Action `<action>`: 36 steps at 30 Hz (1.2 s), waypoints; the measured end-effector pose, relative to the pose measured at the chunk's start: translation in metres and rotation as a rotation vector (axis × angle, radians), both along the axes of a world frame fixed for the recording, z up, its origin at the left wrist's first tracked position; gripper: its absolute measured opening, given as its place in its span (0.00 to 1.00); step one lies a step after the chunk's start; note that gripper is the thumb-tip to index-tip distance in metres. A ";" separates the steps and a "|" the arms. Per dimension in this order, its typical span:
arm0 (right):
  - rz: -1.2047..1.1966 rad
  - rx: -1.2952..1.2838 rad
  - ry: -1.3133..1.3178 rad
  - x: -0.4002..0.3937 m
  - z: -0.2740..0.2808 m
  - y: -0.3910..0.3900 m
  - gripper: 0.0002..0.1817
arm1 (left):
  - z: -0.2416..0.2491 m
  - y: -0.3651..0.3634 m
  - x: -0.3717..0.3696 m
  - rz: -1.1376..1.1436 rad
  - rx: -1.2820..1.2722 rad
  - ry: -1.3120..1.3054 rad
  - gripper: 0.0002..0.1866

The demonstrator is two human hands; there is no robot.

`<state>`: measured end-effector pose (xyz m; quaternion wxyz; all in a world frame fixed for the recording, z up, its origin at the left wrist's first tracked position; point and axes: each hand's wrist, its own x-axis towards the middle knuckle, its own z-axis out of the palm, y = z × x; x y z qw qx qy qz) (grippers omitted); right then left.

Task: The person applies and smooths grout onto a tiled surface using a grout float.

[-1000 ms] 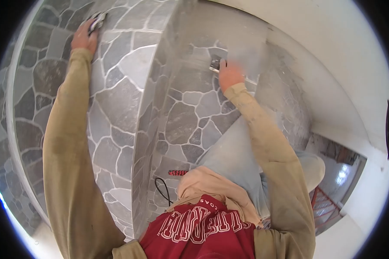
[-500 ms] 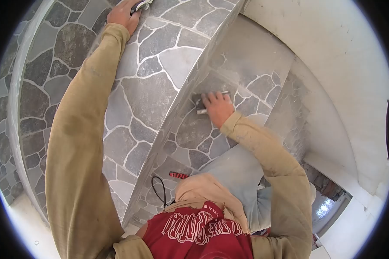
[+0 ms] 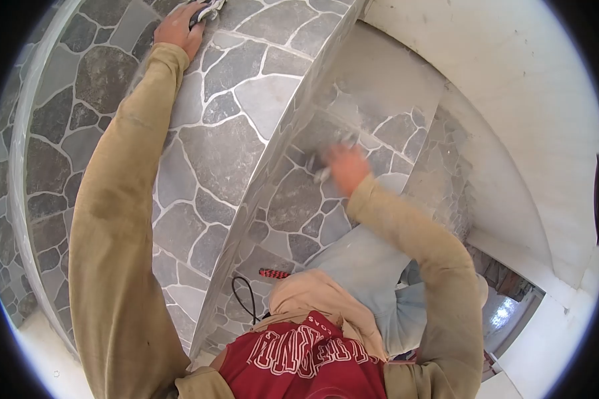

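two hands on stone-paved steps

the left hand (image 3: 178,28) is stretched far up and lies flat on the upper step (image 3: 226,126), a surface of grey irregular stones with pale joints. its fingers rest on a small dark and silver object (image 3: 206,9) at the top edge of the picture; whether they grip it or just press on it cannot be told, and what the object is cannot be told either.

the right hand (image 3: 348,167) is lower, on the next step (image 3: 299,199), which is paved in the same stone. it is blurred. it is closed around a small metal tool (image 3: 325,174), whose light end sticks out to the left of the fingers and touches the stone surface. the tool's exact kind cannot be made out through the blur.

both arms wear tan long sleeves (image 3: 113,219), dusty in places. below, the person's red shirt with white lettering (image 3: 299,356) and light blue trousers (image 3: 366,266) fill the bottom middle.

on the lower step, just beside the knee, lie a black cable loop (image 3: 245,296) and a red and black handle (image 3: 273,273), near each other and well apart from either hand. a white plastered wall (image 3: 512,93) curves along the right side of the steps.
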<state>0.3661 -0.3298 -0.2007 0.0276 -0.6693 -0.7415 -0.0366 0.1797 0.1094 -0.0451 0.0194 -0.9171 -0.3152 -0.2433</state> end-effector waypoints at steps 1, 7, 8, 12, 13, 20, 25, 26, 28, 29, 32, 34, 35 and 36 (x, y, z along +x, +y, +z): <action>-0.299 -0.051 -0.035 0.030 -0.008 0.021 0.17 | -0.003 0.004 -0.001 -0.025 0.017 -0.022 0.22; -0.343 -0.090 -0.093 0.042 0.029 0.021 0.12 | 0.004 -0.010 0.003 0.013 -0.051 -0.013 0.22; -0.250 -0.116 -0.020 0.006 0.032 0.000 0.12 | 0.001 -0.008 0.001 -0.010 -0.002 -0.046 0.21; -0.556 0.254 0.096 0.063 -0.048 0.012 0.11 | 0.003 -0.007 0.002 -0.018 0.012 -0.046 0.20; -0.750 -0.170 0.024 0.104 0.000 0.038 0.11 | -0.001 -0.010 -0.006 -0.014 0.006 -0.031 0.20; -0.062 0.047 -0.030 0.026 0.033 0.008 0.13 | 0.002 -0.009 0.003 -0.023 0.055 -0.080 0.20; -0.128 0.045 0.122 0.000 -0.003 0.046 0.12 | 0.003 -0.009 0.000 -0.023 0.035 -0.064 0.20; -0.228 0.011 0.053 0.026 0.006 0.068 0.11 | 0.004 -0.011 0.002 -0.017 0.010 -0.063 0.20; -0.333 -0.008 -0.030 0.063 0.030 0.079 0.10 | 0.003 -0.009 0.004 -0.026 0.018 -0.065 0.20; -0.342 -0.006 -0.045 0.074 0.038 0.081 0.09 | 0.003 -0.008 0.003 -0.008 -0.006 -0.034 0.21; -0.100 -0.044 0.070 0.054 0.059 0.067 0.09 | 0.010 -0.015 0.002 -0.009 -0.021 -0.019 0.22; 0.072 -0.084 0.091 0.027 0.049 0.054 0.09 | 0.011 -0.017 0.004 0.005 -0.041 -0.020 0.22; 0.246 -0.130 0.113 0.019 0.039 0.051 0.09 | 0.009 -0.015 0.005 -0.025 0.017 -0.068 0.20; 0.065 0.030 0.136 0.034 0.016 0.060 0.10 | 0.009 -0.014 0.006 -0.041 0.023 -0.060 0.20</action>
